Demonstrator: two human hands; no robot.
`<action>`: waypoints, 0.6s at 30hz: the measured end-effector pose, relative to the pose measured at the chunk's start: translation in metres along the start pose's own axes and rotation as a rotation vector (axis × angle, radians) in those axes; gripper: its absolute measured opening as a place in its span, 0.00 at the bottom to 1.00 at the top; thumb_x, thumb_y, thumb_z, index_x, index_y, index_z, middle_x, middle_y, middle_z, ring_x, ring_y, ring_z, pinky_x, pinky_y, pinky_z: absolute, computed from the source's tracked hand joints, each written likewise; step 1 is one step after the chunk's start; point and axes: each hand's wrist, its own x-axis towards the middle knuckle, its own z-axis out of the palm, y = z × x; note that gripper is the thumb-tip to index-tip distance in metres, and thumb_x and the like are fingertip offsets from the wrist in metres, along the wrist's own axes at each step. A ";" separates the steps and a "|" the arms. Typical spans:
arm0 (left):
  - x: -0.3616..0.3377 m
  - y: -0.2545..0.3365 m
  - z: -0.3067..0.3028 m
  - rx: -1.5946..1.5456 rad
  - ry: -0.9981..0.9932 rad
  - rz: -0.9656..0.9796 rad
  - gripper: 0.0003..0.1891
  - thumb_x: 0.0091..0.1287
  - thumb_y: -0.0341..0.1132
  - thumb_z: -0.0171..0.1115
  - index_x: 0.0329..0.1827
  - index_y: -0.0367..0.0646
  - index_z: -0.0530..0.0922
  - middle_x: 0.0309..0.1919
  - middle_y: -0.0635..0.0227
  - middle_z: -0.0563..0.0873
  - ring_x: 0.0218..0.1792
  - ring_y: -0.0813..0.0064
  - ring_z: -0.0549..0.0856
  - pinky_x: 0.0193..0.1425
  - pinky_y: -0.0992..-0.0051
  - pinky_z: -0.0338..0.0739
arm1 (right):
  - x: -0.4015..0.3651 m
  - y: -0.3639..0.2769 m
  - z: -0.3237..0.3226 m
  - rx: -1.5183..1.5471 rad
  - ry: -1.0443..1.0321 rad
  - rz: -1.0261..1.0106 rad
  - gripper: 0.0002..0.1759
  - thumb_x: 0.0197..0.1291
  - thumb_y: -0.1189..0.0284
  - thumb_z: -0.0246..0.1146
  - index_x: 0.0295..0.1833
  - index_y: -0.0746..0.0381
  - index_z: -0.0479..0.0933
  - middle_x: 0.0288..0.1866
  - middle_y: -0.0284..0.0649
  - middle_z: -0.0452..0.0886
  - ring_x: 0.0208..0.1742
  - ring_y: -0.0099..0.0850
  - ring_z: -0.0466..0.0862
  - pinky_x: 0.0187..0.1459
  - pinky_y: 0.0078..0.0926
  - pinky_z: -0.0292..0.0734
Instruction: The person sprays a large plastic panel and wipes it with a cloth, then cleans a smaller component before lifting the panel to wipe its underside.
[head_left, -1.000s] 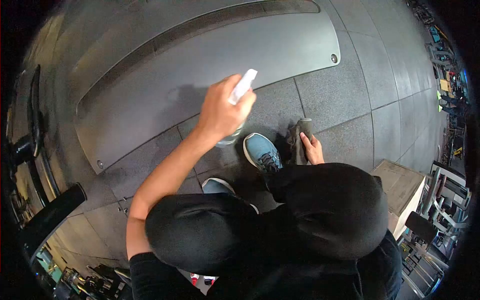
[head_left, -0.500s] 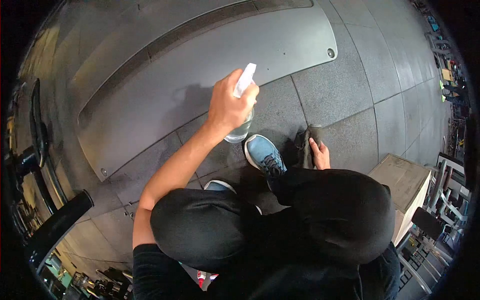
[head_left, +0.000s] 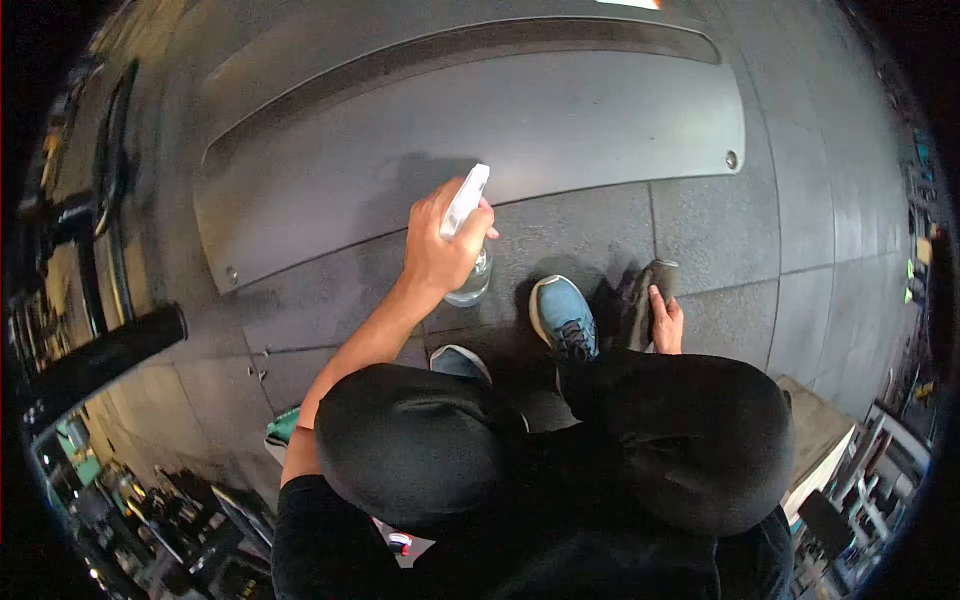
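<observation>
Closed around the upper part of a clear spray bottle (head_left: 472, 286), the left hand (head_left: 438, 248) has its fingers wrapped below the white trigger head (head_left: 465, 205), with the thumb on the side facing the other hand. We find the trigger head standing above this grip, its nozzle end directed toward the grey panel (head_left: 450, 125). In our view the head overlaps the panel's near long edge close to its middle, while the bottle's lower body projects below the hand, against the rubber floor (head_left: 715, 230) on our side of that edge. We cannot tell its height above the floor.

We record the right hand (head_left: 669, 322) holding a dark cloth (head_left: 642, 308), the thumb laid along it. We cannot judge how firm that hold is. The cloth sits beyond the panel's near edge, on our side, inward from its near right corner. Between bottle and cloth we note the blue right shoe (head_left: 562, 308), just beside the cloth. We observe a round fitting (head_left: 731, 160) at the panel's near right corner and a matching fitting (head_left: 232, 274) at its near left corner.
</observation>
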 end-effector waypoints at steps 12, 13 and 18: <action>-0.086 -0.020 -0.073 0.036 0.335 -0.031 0.08 0.65 0.27 0.56 0.41 0.32 0.81 0.38 0.58 0.88 0.34 0.68 0.92 0.39 0.70 0.81 | 0.040 -0.050 0.017 0.099 -0.013 -0.092 0.22 0.77 0.57 0.65 0.53 0.68 0.83 0.44 0.32 0.84 0.44 0.22 0.78 0.48 0.25 0.75; -0.091 -0.020 -0.077 0.009 0.393 -0.021 0.08 0.65 0.27 0.56 0.41 0.32 0.81 0.39 0.57 0.88 0.34 0.68 0.92 0.40 0.69 0.81 | 0.043 -0.051 0.019 0.120 -0.019 -0.104 0.22 0.77 0.56 0.65 0.53 0.68 0.82 0.44 0.32 0.84 0.44 0.22 0.78 0.48 0.25 0.75; -0.124 -0.041 -0.108 -0.032 0.621 -0.029 0.07 0.65 0.30 0.60 0.40 0.34 0.82 0.36 0.57 0.89 0.31 0.67 0.92 0.38 0.69 0.82 | 0.057 -0.051 0.031 0.117 -0.084 -0.151 0.24 0.77 0.58 0.65 0.59 0.71 0.82 0.50 0.39 0.87 0.48 0.27 0.81 0.52 0.26 0.76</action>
